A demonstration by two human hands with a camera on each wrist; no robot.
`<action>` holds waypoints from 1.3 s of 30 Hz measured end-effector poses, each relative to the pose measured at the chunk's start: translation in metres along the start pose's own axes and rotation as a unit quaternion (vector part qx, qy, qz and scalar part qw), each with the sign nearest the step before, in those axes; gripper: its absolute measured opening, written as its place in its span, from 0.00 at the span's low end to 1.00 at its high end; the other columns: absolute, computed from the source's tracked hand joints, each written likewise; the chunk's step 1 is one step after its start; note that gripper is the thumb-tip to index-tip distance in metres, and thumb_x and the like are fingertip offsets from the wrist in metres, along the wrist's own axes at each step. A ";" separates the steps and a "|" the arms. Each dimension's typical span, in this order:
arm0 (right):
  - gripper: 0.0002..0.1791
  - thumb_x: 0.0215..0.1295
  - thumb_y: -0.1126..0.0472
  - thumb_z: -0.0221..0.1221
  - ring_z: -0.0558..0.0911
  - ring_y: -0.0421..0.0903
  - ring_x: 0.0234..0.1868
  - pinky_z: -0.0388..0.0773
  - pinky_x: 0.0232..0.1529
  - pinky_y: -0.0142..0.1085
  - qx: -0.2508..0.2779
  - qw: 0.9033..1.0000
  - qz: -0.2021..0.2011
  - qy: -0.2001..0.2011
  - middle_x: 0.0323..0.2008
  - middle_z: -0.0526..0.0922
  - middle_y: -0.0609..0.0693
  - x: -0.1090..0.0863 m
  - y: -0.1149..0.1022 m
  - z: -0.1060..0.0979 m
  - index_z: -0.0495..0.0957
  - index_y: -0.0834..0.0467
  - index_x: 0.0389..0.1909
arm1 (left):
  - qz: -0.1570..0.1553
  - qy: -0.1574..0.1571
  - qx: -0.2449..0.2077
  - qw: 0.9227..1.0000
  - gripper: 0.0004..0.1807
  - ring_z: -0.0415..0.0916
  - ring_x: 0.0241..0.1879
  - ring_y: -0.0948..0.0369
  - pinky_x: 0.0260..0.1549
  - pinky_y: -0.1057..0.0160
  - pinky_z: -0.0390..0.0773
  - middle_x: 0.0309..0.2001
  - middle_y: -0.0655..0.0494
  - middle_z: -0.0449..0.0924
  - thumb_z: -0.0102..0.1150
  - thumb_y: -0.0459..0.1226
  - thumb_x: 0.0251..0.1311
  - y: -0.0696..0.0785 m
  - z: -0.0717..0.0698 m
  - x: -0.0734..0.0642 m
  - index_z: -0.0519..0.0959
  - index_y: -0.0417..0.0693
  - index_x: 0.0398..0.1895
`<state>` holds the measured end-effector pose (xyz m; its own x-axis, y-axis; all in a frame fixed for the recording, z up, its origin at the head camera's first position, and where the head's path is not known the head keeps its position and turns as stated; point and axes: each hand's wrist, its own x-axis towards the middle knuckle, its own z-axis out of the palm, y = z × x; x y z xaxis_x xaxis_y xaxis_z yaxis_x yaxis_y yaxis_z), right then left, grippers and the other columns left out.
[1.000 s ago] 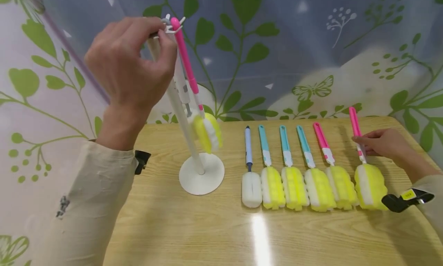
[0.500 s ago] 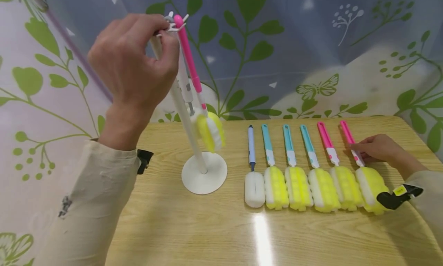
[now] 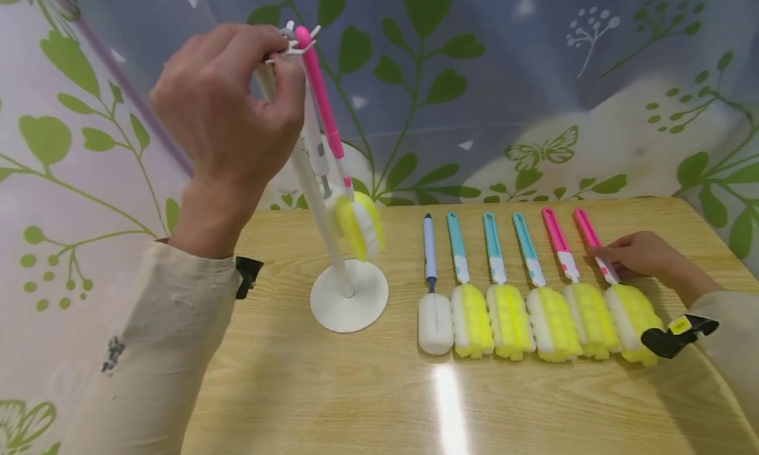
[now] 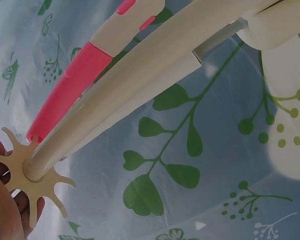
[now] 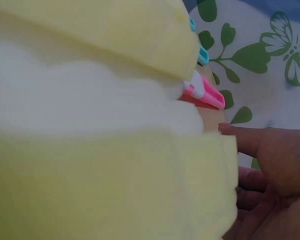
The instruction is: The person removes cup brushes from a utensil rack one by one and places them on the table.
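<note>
My left hand [image 3: 228, 106] pinches the hooked top of a white hanging stand [image 3: 350, 313]. In the left wrist view its star-shaped hook ring [image 4: 35, 185] shows beside the fingers. A pink-handled sponge bottle brush [image 3: 323, 103] hangs from a hook, with a white-handled brush [image 3: 320, 155] behind it. At the right end of the row on the table, my right hand [image 3: 643, 254] pinches the neck of another pink-handled sponge brush [image 3: 631, 313]. In the right wrist view that brush's yellow-and-white sponge [image 5: 115, 185] fills much of the picture, hiding the fingertips' grip.
Side by side to the left of that brush lie a pink-handled brush [image 3: 557, 241], several teal-handled brushes [image 3: 492, 244] and a blue-handled brush [image 3: 429, 251] with a white sponge. They rest on a wooden table [image 3: 296, 389]. A leaf-patterned curtain [image 3: 534, 66] hangs behind.
My right hand has moved left with the pink-handled brush, whose sponge now lies against its neighbour in the row and whose handle leans left. The left hand keeps its hold on the stand.
</note>
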<state>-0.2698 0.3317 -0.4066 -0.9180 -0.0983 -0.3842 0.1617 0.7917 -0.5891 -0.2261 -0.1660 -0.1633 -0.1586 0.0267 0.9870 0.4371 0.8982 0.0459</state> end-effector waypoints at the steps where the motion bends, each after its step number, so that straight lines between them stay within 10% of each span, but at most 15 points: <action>1: 0.43 0.65 0.42 0.54 0.82 0.42 0.31 0.80 0.35 0.39 0.005 1.000 0.000 -0.003 0.32 0.82 0.52 -0.001 0.000 0.000 0.65 0.84 0.54 | 0.000 0.001 0.000 1.000 0.16 0.73 0.23 0.54 0.23 0.59 0.58 0.28 0.57 0.84 0.46 0.38 0.50 0.000 0.000 0.000 0.86 0.45 0.25; 11: 0.38 0.70 0.43 0.47 0.79 0.40 0.34 0.78 0.40 0.38 0.025 0.999 -0.022 -0.038 0.33 0.80 0.48 -0.011 0.002 -0.010 0.67 0.79 0.53 | -0.005 0.012 0.002 1.000 0.16 0.71 0.22 0.54 0.23 0.61 0.56 0.28 0.57 0.84 0.45 0.38 0.49 0.001 -0.001 -0.001 0.86 0.45 0.24; 18: 0.37 0.72 0.44 0.43 0.79 0.53 0.47 0.75 0.47 0.48 0.003 0.996 -0.083 0.027 0.50 0.76 0.68 -0.018 -0.012 -0.010 0.64 0.75 0.61 | -0.018 0.022 0.002 1.000 0.17 0.77 0.26 0.54 0.24 0.55 0.63 0.29 0.61 0.85 0.46 0.38 0.48 0.000 -0.002 0.000 0.87 0.46 0.23; 24: 0.37 0.72 0.41 0.41 0.71 0.68 0.57 0.68 0.52 0.59 0.034 0.990 -0.112 0.082 0.59 0.68 0.71 -0.030 -0.053 0.001 0.63 0.69 0.65 | -0.010 0.030 -0.014 0.999 0.18 0.77 0.25 0.53 0.24 0.59 0.61 0.30 0.60 0.85 0.43 0.38 0.48 -0.001 0.001 -0.001 0.86 0.44 0.22; 39: 0.24 0.70 0.47 0.51 0.80 0.42 0.46 0.75 0.48 0.32 0.176 0.947 -0.249 0.102 0.50 0.79 0.55 -0.049 -0.171 0.045 0.74 0.61 0.56 | 0.012 0.067 -0.136 0.988 0.19 0.74 0.16 0.49 0.19 0.64 0.51 0.26 0.57 0.84 0.40 0.36 0.44 -0.009 0.010 0.001 0.84 0.40 0.19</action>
<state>-0.2366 0.1740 -0.3189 -0.9573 -0.2599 0.1268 -0.2311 0.4241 -0.8756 -0.2391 -0.1693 -0.1646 -0.0341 -0.0286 0.9990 0.6640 0.7464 0.0440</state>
